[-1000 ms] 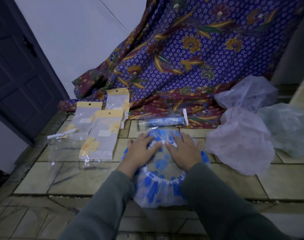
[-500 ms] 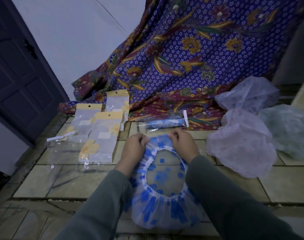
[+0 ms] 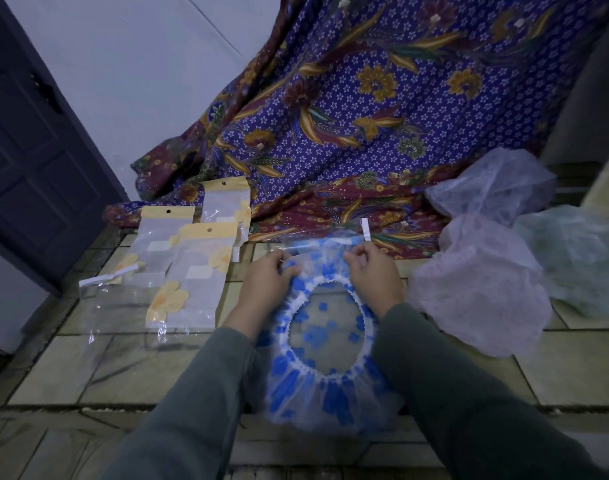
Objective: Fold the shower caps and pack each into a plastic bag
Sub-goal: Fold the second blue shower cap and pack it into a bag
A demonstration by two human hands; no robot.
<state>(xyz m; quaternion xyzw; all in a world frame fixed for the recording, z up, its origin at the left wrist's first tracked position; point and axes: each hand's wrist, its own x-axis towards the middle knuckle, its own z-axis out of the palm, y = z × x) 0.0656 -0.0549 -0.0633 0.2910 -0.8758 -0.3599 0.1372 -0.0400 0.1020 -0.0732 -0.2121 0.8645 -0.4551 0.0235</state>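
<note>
The blue-flowered shower cap [image 3: 325, 382] lies opening-up on the tiled floor [image 3: 573, 368], its white elastic ring facing the person, so the rim is easy to reach. Both hands work the cap's far edge: the left hand [image 3: 266, 285] is closed over the rim at the cap's upper left, the right hand [image 3: 374, 277] pinches the frill at its upper right, fingers curled. I'd guess they grip the far side so it can be drawn toward the near side, halving the cap for a first fold.

Just beyond the cap, touching its far edge, lies a clear bag with a blue cap inside [image 3: 325, 242] (already packed, it seems). Left of the cap sits a fan of empty yellow-topped plastic bags [image 3: 195, 271], within the left hand's reach. Right of the cap wait three loose caps: pink [image 3: 480, 289], lilac [image 3: 493, 185] behind it, and green [image 3: 573, 258] farthest right, apparently queued for folding.
</note>
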